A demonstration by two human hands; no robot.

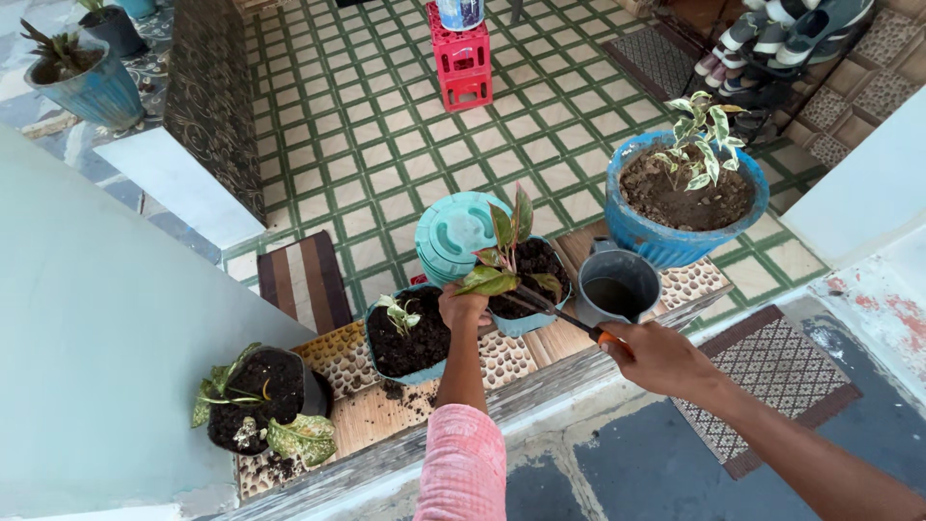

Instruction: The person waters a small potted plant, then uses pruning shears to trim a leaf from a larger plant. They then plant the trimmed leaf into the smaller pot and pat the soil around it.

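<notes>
My left hand [461,307] grips the stem and lower leaves of a small plant [504,253] with green and reddish leaves, which stands in a teal pot of dark soil [529,323]. My right hand [659,355] holds a pair of scissors with orange handles [559,314]; the dark blades reach to the plant's base by my left hand. I cannot tell whether the blades are around the stem. A pink sleeve [463,468] covers my left forearm.
On the ledge [386,410] stand another teal pot with a small seedling [405,338], a black pot of spotted leaves [258,400], a grey metal mug of water [617,287], a turquoise lidded container [453,232] and a large blue pot [685,198]. Below lies a tiled floor with a red crate [461,60].
</notes>
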